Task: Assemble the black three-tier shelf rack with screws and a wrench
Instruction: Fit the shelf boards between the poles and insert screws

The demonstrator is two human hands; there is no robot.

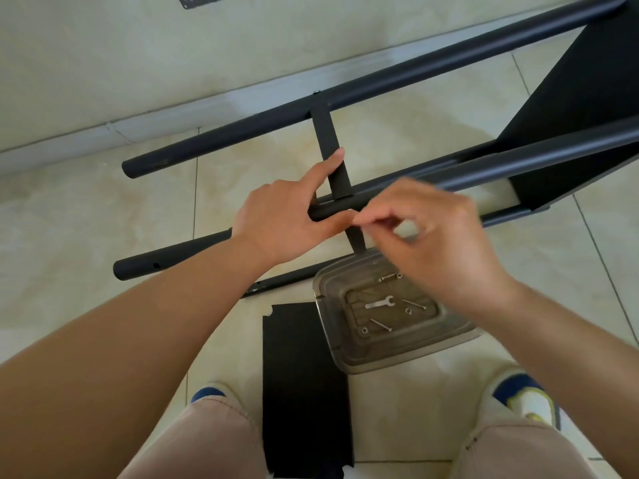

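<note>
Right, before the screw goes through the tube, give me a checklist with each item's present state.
1. Left hand steadies the near tube at the joint: ok, thumb and fingers wrap it.
2. Flat crossbar lies against the tube: ok, index finger presses it.
3. Right hand has a screw in its grip: cannot tell, fingertips pinch together but are blurred.
4. Holes in bar and tube line up: cannot tell, hands hide them.
5. Wrench within reach: ok, it lies in the tray.
6. Spare screws and nuts: ok, several lie in the tray.

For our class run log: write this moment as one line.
left hand grips tube | right hand pinching at joint | wrench in tray
</note>
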